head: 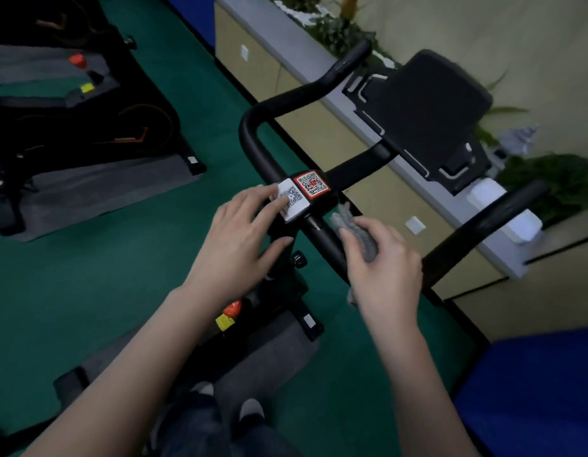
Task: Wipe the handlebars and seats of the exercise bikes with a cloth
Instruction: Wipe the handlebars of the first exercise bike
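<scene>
Dim, soft, wide-angle edge distortion

**A small indoor gym room**

Two black exercise bikes stand here: one close up, with its handlebars (263, 150) and a dark screen holder (428, 117), and a second bike (71, 103) further left. Each rests on a grey mat (98, 196) laid over green carpet (127, 258). Coded stickers (302, 192) sit on the near bike's stem. Along the beige wall runs a low cabinet (362, 150) topped with potted plants (335, 31), more office fit-out than commercial club.
</scene>
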Motion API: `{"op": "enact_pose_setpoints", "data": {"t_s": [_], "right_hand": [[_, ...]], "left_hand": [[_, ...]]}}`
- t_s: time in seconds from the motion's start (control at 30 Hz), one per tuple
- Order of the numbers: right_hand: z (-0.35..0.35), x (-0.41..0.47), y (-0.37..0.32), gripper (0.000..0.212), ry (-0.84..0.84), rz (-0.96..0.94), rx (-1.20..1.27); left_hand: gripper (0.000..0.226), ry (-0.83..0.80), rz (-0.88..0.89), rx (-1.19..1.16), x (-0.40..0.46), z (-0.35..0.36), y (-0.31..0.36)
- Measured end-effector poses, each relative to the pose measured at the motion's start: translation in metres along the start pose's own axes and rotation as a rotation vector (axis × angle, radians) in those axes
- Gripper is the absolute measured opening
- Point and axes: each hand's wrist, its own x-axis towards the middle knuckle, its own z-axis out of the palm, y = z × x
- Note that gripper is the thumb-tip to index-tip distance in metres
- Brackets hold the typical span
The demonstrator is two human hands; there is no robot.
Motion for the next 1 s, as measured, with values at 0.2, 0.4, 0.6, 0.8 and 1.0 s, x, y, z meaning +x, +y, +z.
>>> {"op": "enact_pose_setpoints", "data": {"t_s": [0.2,0.4,0.6,0.8,1.0], "right_hand": [[0.028,-0.01,-0.018,0.021,0.063,0.186,-0.015],[0.058,-0.012,-0.034,0.02,0.287,0.173,-0.138],[0.073,-0.008,-0.042,0.02,0.333,0.069,-0.148],[0.054,-0.022,-0.028,0.018,0.376,0.142,-0.266],[0.079,-0.011,-0.048,0.019,0.364,0.063,-0.17]], "left_hand": [[0.048,0.002,0.181,-0.122,0.031,0.005,-0.024],[0.048,-0.02,0.344,-0.279,0.048,0.011,-0.04],[0.045,0.041,0.34,-0.398,0.049,0.019,-0.039],[0.045,0.042,0.331,-0.435,0.049,0.023,-0.041],[0.043,0.056,0.355,-0.468,0.052,0.021,-0.042]]}}
